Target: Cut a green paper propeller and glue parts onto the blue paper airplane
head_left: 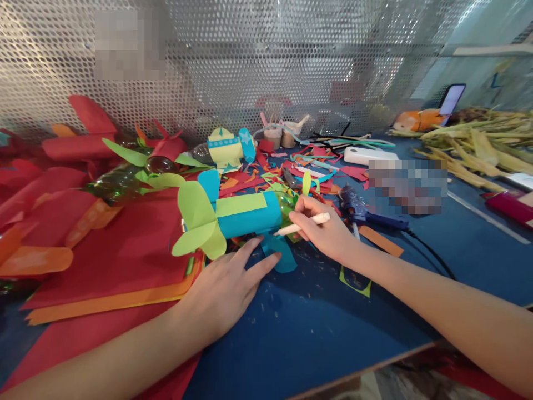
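Note:
A plastic-bottle airplane lies in front of me, its green bottle (286,204) wrapped in blue paper (250,221) with a light green strip (241,204) along it. Light green rounded paper fins (199,222) stick out at its left end. One blue paper wing (281,253) points toward me. My left hand (227,283) has its fingers spread, with the fingertips against the near side of the airplane and on that wing. In my right hand (318,230) is a white marker (306,223), gripped like a pen, its tip just over the wing near the blue body.
Red and orange paper sheets (125,239) are stacked at left beside red bottle airplanes (83,144). A yellow and blue airplane (225,147) and paper scraps lie behind. A blue glue gun (370,214) with a black cord rests at right, dried husks (483,144) beyond.

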